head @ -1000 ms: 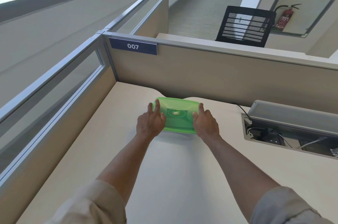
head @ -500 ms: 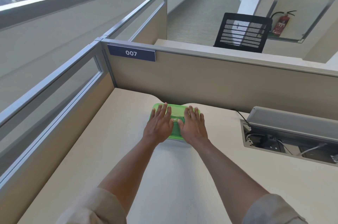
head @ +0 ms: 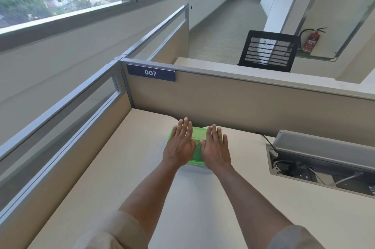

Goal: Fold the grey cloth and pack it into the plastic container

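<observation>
Head view shows the left hand (head: 179, 147) and right hand (head: 216, 150) lying flat, fingers (head: 183, 130) spread, on the green container lid (head: 197, 137) on the counter (head: 125, 157).

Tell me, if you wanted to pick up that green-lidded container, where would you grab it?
Probably by its two short ends, one hand from each side. The green-lidded container lies flat on the desk, wider than deep, and the left hand and right hand rest palm-down on its lid, not gripping.
</observation>
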{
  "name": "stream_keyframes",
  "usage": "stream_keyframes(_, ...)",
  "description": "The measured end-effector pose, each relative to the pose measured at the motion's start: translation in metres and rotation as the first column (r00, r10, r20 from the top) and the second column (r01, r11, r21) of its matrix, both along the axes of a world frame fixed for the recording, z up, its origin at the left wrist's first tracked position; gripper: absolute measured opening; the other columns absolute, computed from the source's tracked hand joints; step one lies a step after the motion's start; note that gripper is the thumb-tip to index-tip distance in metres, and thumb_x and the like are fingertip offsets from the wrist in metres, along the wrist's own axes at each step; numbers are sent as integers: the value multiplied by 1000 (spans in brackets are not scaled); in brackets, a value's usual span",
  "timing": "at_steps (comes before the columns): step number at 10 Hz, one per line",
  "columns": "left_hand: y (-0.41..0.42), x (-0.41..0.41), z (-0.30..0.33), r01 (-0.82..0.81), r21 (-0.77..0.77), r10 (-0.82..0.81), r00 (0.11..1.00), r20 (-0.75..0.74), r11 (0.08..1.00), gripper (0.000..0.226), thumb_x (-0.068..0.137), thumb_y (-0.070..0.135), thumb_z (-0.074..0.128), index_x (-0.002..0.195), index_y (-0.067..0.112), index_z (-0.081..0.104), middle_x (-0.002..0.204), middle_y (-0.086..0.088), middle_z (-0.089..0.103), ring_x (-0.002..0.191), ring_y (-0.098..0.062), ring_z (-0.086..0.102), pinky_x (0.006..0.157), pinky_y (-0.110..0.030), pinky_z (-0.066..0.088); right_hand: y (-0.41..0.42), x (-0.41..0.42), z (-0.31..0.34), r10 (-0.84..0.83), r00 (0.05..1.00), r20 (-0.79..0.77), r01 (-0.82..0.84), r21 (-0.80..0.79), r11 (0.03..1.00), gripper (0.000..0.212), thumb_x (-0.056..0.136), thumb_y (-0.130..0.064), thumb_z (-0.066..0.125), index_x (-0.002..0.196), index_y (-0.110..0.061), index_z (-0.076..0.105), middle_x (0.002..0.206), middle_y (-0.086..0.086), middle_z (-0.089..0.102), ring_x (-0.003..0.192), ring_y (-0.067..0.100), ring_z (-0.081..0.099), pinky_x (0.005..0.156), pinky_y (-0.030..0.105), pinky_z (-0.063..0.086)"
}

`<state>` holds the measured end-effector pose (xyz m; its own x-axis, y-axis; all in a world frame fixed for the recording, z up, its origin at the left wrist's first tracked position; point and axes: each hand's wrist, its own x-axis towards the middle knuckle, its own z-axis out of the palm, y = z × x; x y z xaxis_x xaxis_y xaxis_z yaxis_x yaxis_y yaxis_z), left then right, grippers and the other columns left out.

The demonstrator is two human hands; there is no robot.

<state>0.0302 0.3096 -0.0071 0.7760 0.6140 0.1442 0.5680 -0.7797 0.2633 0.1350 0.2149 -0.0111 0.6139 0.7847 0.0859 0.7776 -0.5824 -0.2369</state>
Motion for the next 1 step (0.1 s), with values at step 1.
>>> stream_keyframes(1, -5, 5, 12, 29, 47, -31, 999, 35, 998, 65, 103, 31, 30, 158, 5, 7, 167, -12, -2, 154, -25, -6, 126, -40, 2, -4, 2, 10, -2, 1000, 30, 1, 20, 1000, 61, 103, -37, 25, 154, -5, 14, 164, 13, 9, 151, 28, 6, 122, 46, 8)
